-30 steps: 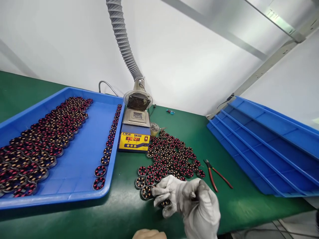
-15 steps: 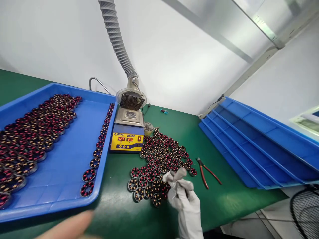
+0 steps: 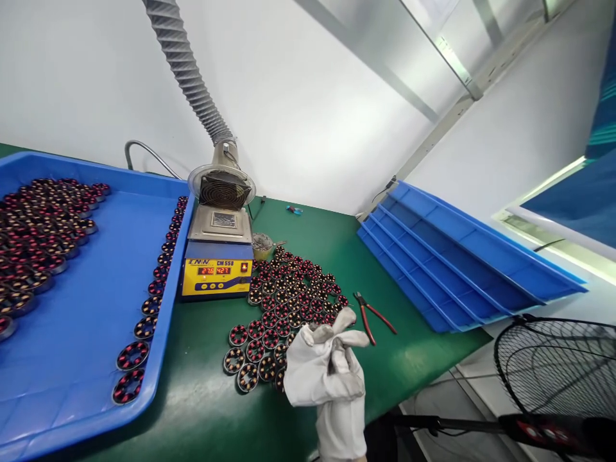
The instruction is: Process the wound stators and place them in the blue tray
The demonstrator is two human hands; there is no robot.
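Note:
Near the lower centre is my right hand (image 3: pixel 341 372), in a white glove with greyish fingertips. Its fingers are closed round a loose white glove (image 3: pixel 305 372), whose wide part spreads to the left. The folded fabric hides some of the finger contact. Behind and left of this hand, many round coil parts (image 3: pixel 248 377) with red or tan windings lie in a cluster on the green table (image 3: pixel 202 398). Some of them are hidden by the glove fabric. My left hand is out of view.
A blue tray (image 3: pixel 156 346) at the left holds more coil parts. Beyond the cluster stands a yellow-fronted CM558 unit (image 3: pixel 219 277) under a grey hose (image 3: pixel 185 67). Red-handled cutters (image 3: pixel 373 317) lie right of the cluster. Stacked blue trays (image 3: pixel 447 256) lean behind; a black fan (image 3: pixel 553 366) stands right.
The view has swung right, shifting the table items left. My bare left hand has left the lower left edge. More white glove fabric now shows beside my right hand.

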